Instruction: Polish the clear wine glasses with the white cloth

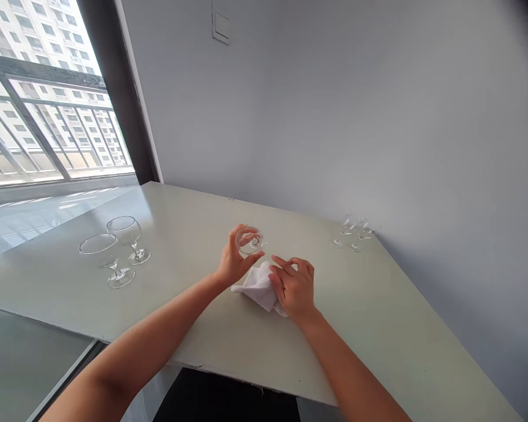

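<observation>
My left hand [236, 258] grips a small clear stemmed glass [243, 251] above the middle of the table. The glass is tilted so that its round opening faces me, and the fingers wrap around its side. Just to the right, my right hand [294, 286] pinches a white cloth [259, 286] between thumb and fingers, its index finger stretched toward the glass. The cloth hangs down in folds, close below the left hand. Between the right fingertips and the glass is a small gap.
Two large stemmed glasses, a nearer one [114, 271] and a farther one [133, 241], stand upright on the left of the pale table [193, 220]. A few small stemmed glasses [355, 233] stand at the back right by the wall. A window [48, 99] is at far left.
</observation>
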`<state>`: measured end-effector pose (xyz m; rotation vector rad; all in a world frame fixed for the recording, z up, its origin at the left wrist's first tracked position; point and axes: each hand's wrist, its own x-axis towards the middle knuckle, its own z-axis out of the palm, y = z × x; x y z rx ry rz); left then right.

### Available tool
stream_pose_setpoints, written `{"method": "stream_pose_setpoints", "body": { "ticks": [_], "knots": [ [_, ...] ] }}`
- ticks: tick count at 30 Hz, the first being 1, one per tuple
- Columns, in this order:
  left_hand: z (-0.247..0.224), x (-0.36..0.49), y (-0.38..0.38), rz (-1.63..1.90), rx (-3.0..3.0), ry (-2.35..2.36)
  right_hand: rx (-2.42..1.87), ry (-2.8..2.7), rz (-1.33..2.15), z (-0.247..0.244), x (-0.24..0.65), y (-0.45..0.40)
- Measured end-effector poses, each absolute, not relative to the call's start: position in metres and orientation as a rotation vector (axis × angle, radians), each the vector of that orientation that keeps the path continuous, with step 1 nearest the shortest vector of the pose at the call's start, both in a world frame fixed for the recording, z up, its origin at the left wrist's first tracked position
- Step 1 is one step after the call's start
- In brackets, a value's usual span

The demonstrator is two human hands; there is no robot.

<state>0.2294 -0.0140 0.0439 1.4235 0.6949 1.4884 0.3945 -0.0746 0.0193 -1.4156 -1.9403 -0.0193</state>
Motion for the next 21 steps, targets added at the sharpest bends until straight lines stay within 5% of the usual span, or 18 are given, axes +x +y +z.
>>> {"method": "stream_pose_setpoints", "body": {
  "ticks": [9, 21],
  "knots": [
    [0.025, 0.241, -0.022, 1.308, 1.638, 0.59, -1.515, -2.081, -0.042, 0.014, 0.385, -0.031],
    [-0.027, 0.245, 0.0, 0.776, 2.123, 0.929, -2.107, -1.313, 0.129, 0.008, 0.518, 0.047]
  ]
}}
